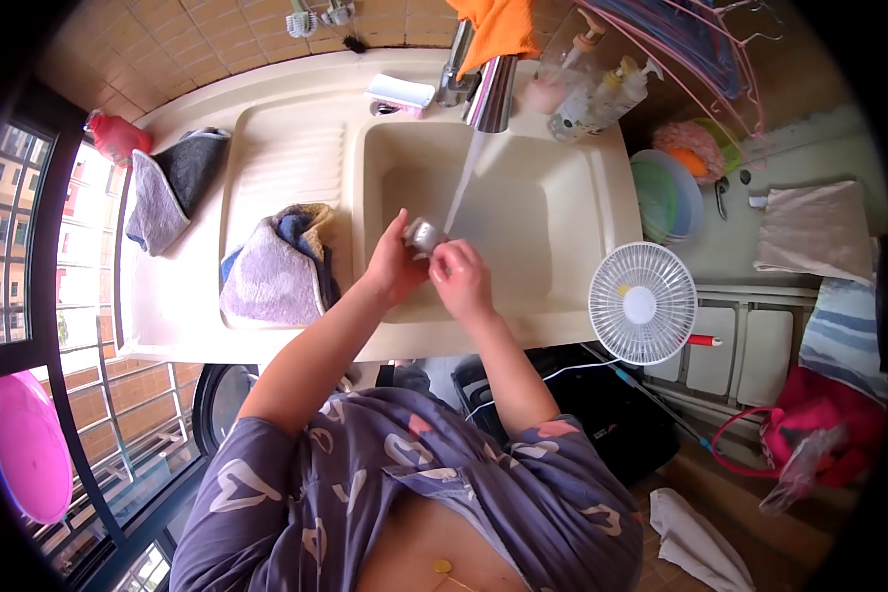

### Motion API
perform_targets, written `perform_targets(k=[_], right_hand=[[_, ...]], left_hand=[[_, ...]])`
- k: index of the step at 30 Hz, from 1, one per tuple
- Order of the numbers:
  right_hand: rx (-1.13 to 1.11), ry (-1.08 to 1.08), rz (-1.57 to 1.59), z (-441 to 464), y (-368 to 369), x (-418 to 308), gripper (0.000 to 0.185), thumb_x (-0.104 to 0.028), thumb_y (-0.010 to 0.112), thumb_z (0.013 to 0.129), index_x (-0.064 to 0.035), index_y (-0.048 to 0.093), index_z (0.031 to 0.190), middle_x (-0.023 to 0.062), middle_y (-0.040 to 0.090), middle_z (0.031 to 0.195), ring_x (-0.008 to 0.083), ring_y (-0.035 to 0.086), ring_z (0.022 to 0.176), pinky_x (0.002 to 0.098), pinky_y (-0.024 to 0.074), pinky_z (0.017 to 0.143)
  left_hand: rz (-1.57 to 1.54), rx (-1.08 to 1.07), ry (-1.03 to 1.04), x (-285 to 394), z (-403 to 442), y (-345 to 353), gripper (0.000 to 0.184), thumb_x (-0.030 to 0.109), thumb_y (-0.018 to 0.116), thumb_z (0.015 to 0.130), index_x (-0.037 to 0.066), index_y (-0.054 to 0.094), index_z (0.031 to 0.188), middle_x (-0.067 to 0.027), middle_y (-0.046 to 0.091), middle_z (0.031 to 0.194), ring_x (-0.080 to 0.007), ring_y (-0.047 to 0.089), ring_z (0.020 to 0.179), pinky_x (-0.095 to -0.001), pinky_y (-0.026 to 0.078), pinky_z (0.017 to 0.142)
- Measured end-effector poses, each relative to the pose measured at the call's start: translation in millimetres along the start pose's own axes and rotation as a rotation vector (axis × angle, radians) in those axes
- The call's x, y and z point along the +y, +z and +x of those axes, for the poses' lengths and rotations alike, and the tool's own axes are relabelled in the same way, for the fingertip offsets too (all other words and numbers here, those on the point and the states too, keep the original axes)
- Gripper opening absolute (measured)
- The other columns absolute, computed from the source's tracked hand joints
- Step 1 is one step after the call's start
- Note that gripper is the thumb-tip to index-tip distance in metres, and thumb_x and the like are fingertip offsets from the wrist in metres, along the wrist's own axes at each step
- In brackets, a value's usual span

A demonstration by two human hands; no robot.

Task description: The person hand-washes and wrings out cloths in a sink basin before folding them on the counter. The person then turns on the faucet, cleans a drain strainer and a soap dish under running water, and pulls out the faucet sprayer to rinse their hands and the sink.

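Over the sink basin (pixel 508 266), my left hand (pixel 395 264) is closed around a small silvery-white object (pixel 424 237), whose kind I cannot make out. My right hand (pixel 462 280) is beside it, fingers curled in at the object's lower right edge; what lies between those fingertips is hidden. A stream of water (pixel 466 178) falls from the chrome tap (pixel 491 94) just beyond the object. An orange cloth (pixel 493 35) hangs over the tap.
Folded cloths (pixel 271 271) lie on the ribbed drainboard (pixel 291 148) at left. A white dish (pixel 402 93) sits behind the basin. Pump bottles (pixel 602 99) stand at the back right corner. A white round fan (pixel 641 304) is by the sink's right front edge.
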State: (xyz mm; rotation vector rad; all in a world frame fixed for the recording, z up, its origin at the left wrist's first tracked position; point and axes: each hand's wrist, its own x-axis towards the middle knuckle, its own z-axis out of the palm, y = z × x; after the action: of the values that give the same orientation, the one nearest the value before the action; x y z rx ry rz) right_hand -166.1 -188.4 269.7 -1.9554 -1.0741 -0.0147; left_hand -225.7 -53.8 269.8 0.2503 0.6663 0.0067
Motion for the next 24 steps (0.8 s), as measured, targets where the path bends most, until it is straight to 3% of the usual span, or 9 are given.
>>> perform_targets(k=[3,6,9,13,19,21,24], right_hand=[[0.044,-0.166,-0.145,-6.0,4.5,7.9,0.013,-0.004,0.068,0.079,-0.0079,0.063,0.090,0.0063,0.061,0.089,0.0290,0.061,0.086,0.0400,0.0514,0.074],[0.102,-0.097,-0.146,-11.1,-2.1,14.3,0.016,-0.006,0.069,0.080,-0.0087,0.064,0.095,0.0060,0.061,0.093,0.0306,0.060,0.088,0.0407,0.0505,0.077],[0.178,0.050,-0.072,-22.8,-11.1,24.3,0.015,-0.007,0.068,0.083,-0.0067,0.063,0.097,0.0094,0.062,0.095,0.0316,0.060,0.089,0.0410,0.0505,0.076],[0.179,0.126,-0.062,-45.1,-23.5,43.0,0.015,-0.007,0.067,0.083,-0.0063,0.063,0.097,0.0104,0.062,0.097,0.0326,0.060,0.090,0.0413,0.0504,0.077],[0.181,0.238,-0.020,-40.1,-20.7,42.1,0.019,-0.010,0.065,0.085,-0.0054,0.062,0.103,0.0120,0.062,0.103,0.0345,0.060,0.096,0.0421,0.0501,0.082],[0.262,0.133,-0.058,-11.4,-8.1,40.1,0.022,-0.014,0.063,0.087,-0.0056,0.062,0.108,0.0133,0.061,0.111,0.0359,0.058,0.102,0.0439,0.0491,0.087],[0.149,0.073,-0.112,23.9,18.4,47.7,0.028,-0.021,0.062,0.089,-0.0062,0.061,0.113,0.0153,0.061,0.116,0.0381,0.057,0.106,0.0464,0.0482,0.090]], left_hand=[[-0.023,0.005,0.020,-7.9,24.1,14.3,0.051,0.051,0.036,0.100,0.005,0.054,0.115,-0.0136,0.060,0.110,-0.0290,0.058,0.099,-0.0440,0.046,0.092],[0.031,0.039,0.032,-12.1,52.3,21.0,0.053,0.052,0.035,0.100,0.005,0.052,0.116,-0.0135,0.060,0.109,-0.0291,0.060,0.094,-0.0429,0.051,0.084],[0.018,0.211,0.128,-18.3,77.3,32.7,0.044,0.047,0.034,0.102,0.008,0.051,0.115,-0.0136,0.059,0.111,-0.0292,0.058,0.096,-0.0439,0.055,0.079],[0.008,0.290,0.160,-22.8,96.4,40.6,0.040,0.042,0.035,0.102,0.009,0.052,0.116,-0.0104,0.060,0.111,-0.0286,0.057,0.100,-0.0478,0.053,0.082],[-0.019,0.176,0.097,-37.5,97.7,9.4,0.031,0.034,0.036,0.101,0.011,0.053,0.115,-0.0096,0.061,0.110,-0.0274,0.059,0.102,-0.0489,0.051,0.086],[-0.052,0.134,0.102,-44.0,95.7,-3.1,0.032,0.033,0.036,0.101,0.010,0.053,0.115,-0.0102,0.061,0.111,-0.0275,0.059,0.101,-0.0485,0.051,0.087],[-0.024,0.065,0.174,-49.9,109.5,-28.7,0.037,0.035,0.035,0.102,0.006,0.054,0.113,-0.0104,0.063,0.108,-0.0272,0.061,0.097,-0.0468,0.051,0.089]])
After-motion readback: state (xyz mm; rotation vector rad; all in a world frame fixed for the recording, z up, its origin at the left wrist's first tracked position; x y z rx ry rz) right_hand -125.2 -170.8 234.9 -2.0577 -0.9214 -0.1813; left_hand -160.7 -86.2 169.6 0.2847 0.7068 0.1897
